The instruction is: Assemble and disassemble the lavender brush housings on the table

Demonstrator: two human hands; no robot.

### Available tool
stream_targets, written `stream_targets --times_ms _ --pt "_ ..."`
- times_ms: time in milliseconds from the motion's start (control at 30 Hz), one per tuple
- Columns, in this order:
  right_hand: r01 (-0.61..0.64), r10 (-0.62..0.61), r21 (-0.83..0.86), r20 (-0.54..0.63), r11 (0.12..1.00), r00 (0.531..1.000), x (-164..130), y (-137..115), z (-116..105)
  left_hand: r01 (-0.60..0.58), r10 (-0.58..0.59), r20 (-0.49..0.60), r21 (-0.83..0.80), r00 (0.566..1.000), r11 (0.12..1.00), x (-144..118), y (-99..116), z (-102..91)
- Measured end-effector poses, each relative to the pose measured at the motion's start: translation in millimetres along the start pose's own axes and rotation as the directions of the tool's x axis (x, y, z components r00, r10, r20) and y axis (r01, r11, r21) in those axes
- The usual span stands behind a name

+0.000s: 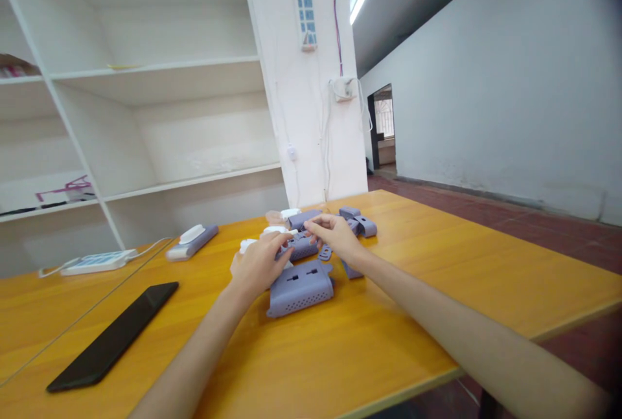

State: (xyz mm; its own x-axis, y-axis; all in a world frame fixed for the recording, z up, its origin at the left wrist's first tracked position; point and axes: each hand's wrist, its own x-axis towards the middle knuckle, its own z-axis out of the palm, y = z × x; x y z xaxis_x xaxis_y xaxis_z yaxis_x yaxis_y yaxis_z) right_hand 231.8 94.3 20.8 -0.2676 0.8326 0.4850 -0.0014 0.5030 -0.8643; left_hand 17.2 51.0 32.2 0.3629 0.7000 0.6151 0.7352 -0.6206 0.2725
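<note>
Nearest the camera lies a black tablet (114, 336), flat on the orange desk (437, 289) at the left, well apart from both hands. Past it, near the middle of the desk, sits a purple perforated housing (301, 287) with slots in its top face, just in front of the left hand (257, 265).

Both forearms reach in from the bottom edge and meet over a cluster of purple and white plastic parts. Left-hand fingers (279, 245) are curled narrow around a small white piece (276, 230) — pinched, as far as the view shows. The right hand (335, 236) comes in from the other side, its fingers (313, 228) drawn close together at the same white piece, above a smaller purple part (302, 249); whether they truly grip it or only touch it I cannot tell.

Behind the hands lie more purple parts (359, 221) and one small purple clip (325, 252) between the hands. Farther left on the desk rest a purple-and-white assembled unit (192, 241) and a white power strip (97, 262) with its cable. White shelving (160, 69) stands behind the desk.
</note>
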Motion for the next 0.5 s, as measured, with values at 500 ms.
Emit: stream_targets --times_ms 500 --pt "0.024 -0.025 0.077 0.015 0.997 1.0 8.2 6.2 -16.9 0.136 -0.157 -0.025 -0.385 0.987 0.913 -4.9 -15.4 -1.8"
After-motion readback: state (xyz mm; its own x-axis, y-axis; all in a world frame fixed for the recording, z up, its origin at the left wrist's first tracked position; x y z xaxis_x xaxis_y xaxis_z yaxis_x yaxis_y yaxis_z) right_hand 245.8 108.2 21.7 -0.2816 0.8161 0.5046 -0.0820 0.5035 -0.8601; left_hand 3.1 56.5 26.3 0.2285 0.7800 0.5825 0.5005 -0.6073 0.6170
